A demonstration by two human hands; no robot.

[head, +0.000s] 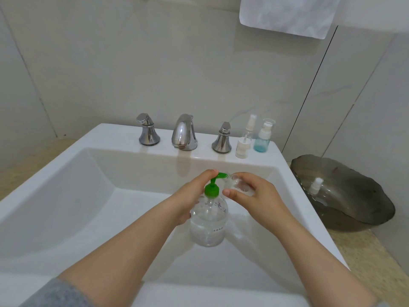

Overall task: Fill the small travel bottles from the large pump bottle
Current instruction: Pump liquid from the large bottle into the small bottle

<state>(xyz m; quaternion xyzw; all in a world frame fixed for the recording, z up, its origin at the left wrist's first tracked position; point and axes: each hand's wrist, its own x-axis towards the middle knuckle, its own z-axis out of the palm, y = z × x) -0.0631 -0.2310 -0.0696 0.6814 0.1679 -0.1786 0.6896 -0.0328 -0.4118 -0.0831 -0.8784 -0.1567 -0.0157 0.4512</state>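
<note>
A large clear pump bottle point(208, 224) with a green pump head stands in the white sink point(66, 196). My left hand point(190, 196) wraps the bottle's shoulder, with a finger on top of the green pump. My right hand point(254, 193) holds a small clear travel bottle point(238, 183) tilted, its mouth right at the pump's nozzle. On the sink's back ledge stand a blue travel bottle point(262, 138), a clear spray bottle point(250, 126) and a small white bottle point(242, 148).
A chrome faucet point(184, 132) with two handles sits on the back ledge. A dark glass bowl point(354, 207) on the counter at right holds a white spray cap point(315, 186). A white towel point(285, 14) hangs above.
</note>
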